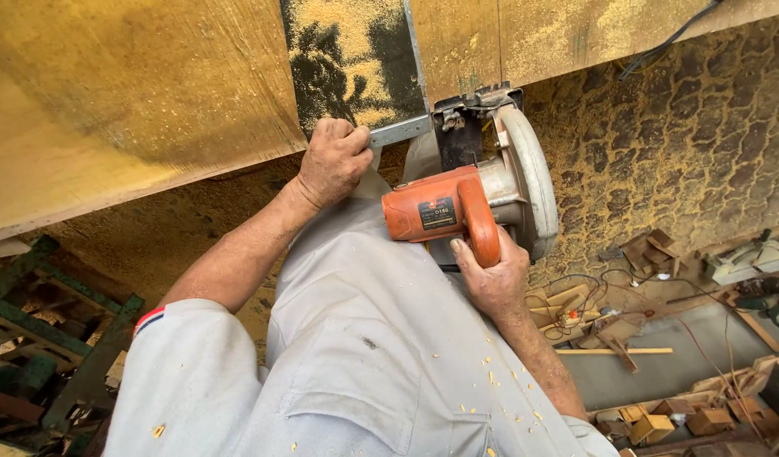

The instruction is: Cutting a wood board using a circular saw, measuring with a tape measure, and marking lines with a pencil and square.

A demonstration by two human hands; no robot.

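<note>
My right hand [491, 279] grips the handle of an orange circular saw [457, 211], whose grey blade guard [525, 182] rests at the near edge of a wide wooden board [135, 93]. My left hand [334, 161] closes on the metal edge of a dark straight guide [355, 59] that lies across the board and is dusted with sawdust. The saw's base sits right beside that guide. The blade itself is hidden by the guard.
Sawdust covers the patterned floor [685, 135]. Wood offcuts [660, 423] and cables [575, 313] lie at the lower right beside other tools [753, 258]. A green metal frame [34, 338] stands at the lower left. A black cable [668, 38] crosses the board's far end.
</note>
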